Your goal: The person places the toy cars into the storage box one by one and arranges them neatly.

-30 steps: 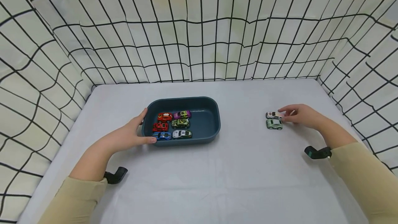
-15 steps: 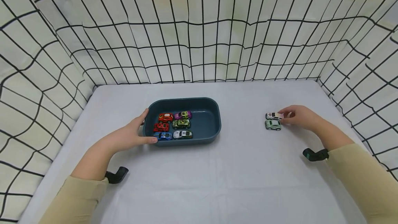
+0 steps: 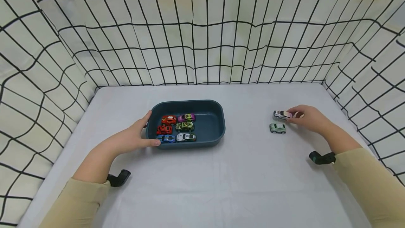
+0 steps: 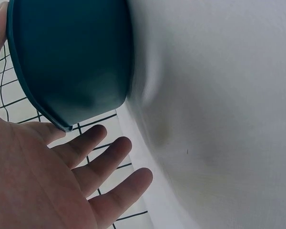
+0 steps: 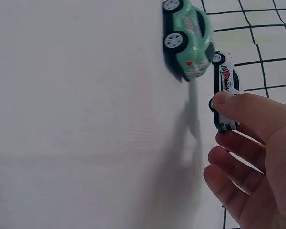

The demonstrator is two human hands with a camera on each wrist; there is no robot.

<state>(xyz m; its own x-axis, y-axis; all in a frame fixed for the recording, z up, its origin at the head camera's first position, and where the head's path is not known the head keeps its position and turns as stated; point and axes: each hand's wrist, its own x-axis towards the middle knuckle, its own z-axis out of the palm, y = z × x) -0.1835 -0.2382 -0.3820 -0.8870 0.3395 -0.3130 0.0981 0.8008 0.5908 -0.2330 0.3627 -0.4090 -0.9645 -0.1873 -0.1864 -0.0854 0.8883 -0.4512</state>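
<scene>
My left hand (image 3: 133,136) spans the left end of a dark teal tray (image 3: 218,122), its thumb on the near rim and its index finger against the end. The other fingers stretch out straight in the left wrist view, apart from the tray wall (image 4: 76,57). My right hand (image 3: 307,118) pinches the rear of a white toy car (image 3: 281,114) between thumb and fingertips. In the right wrist view this white car (image 5: 227,78) looks raised off the cloth. Just nearer than it, a mint-green toy car (image 3: 277,128) stands on its wheels.
Several toy cars sit in the tray's left half, among them a red one (image 3: 164,130), a blue one (image 3: 166,139), a camouflage one (image 3: 185,126) and a purple one (image 3: 186,117). White cloth (image 3: 202,182) covers the table. Black netting (image 3: 207,48) walls the back and both sides.
My right hand has drawn the white car slightly up and away from the mint-green one, leaving a gap between them. The left hand and tray look unchanged.
</scene>
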